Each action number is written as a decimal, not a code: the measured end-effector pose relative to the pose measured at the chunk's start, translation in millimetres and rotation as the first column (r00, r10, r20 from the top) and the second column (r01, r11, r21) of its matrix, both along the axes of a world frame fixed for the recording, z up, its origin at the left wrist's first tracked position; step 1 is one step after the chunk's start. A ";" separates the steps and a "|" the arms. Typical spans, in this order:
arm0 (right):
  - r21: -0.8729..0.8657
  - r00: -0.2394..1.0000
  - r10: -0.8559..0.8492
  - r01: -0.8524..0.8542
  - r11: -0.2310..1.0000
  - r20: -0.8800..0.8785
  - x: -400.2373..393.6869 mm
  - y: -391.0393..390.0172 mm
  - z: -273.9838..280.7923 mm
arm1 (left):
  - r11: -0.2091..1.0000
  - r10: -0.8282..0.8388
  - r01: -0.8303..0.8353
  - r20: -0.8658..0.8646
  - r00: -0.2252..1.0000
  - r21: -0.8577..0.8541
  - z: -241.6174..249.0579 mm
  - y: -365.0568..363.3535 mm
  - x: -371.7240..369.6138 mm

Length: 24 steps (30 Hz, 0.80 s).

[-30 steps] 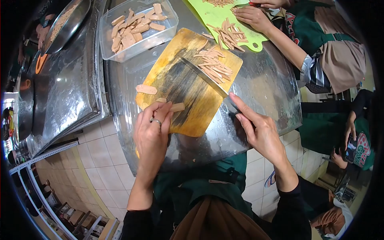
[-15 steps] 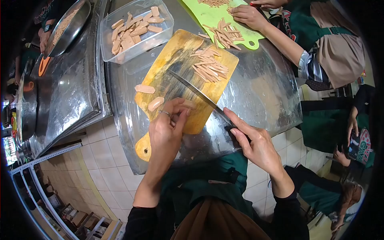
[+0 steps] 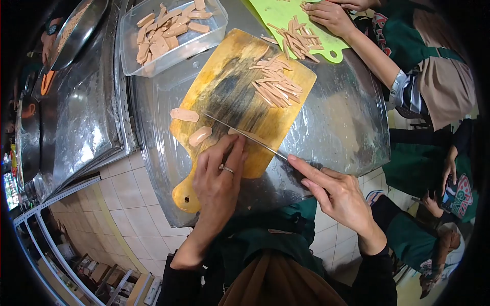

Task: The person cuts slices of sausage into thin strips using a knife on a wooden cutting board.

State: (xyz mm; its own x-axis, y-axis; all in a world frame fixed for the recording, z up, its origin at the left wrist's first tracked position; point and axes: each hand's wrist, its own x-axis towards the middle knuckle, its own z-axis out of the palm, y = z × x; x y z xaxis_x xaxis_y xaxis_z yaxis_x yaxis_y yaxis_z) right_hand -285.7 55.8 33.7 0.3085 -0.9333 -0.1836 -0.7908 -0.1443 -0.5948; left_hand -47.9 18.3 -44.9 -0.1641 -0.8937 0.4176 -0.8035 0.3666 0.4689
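Note:
My right hand [image 3: 339, 196] grips a knife [image 3: 245, 133], its index finger stretched along the top near the blade. The blade slants up and left across the wooden cutting board [image 3: 212, 66], by the fingertips of my left hand [image 3: 217, 171]. Those fingers, one with a ring, are bent together and press a sausage piece [image 3: 253, 135] that is mostly hidden under the hand and blade. Two flat sausage slices [image 3: 185, 115] [image 3: 200, 135] lie at the board's left edge. A pile of thin sausage strips [image 3: 275, 84] rests on its right side.
A clear plastic tub [image 3: 204, 38] of sausage pieces stands behind the board. At back right, another person's hand [image 3: 329, 18] rests on a green cutting board [image 3: 263, 13] beside more strips [image 3: 298, 41]. A metal pan [image 3: 81, 35] with an orange handle is on the left counter.
My left hand has gone from pinching the sausage piece to pressing it down with fingers forward. The knife has come down and left, its blade now by those fingertips.

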 end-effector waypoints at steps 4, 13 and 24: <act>0.081 0.997 0.025 -0.019 0.997 -0.078 -2.4 -11.4 14.1 | 1.000 0.003 -0.004 0.027 1.000 0.018 -0.4 -0.6 1.6; 0.088 0.990 0.140 -0.138 0.987 -0.018 -15.3 -29.9 15.9 | 1.000 -0.013 0.013 0.000 1.000 0.028 2.9 -6.1 3.7; 0.189 0.982 0.187 -0.183 0.965 0.001 -11.3 -49.2 -2.0 | 0.994 -0.067 0.065 0.017 0.998 0.090 4.1 -8.4 9.7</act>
State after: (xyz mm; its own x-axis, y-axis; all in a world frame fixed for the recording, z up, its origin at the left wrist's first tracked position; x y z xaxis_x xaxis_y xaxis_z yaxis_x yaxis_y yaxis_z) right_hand -296.9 6.6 31.7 0.4680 -0.8087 -0.3563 -0.7707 -0.1764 -0.6122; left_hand -38.2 9.9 -40.8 -0.2313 -0.9143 0.3325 -0.7887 0.3763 0.4861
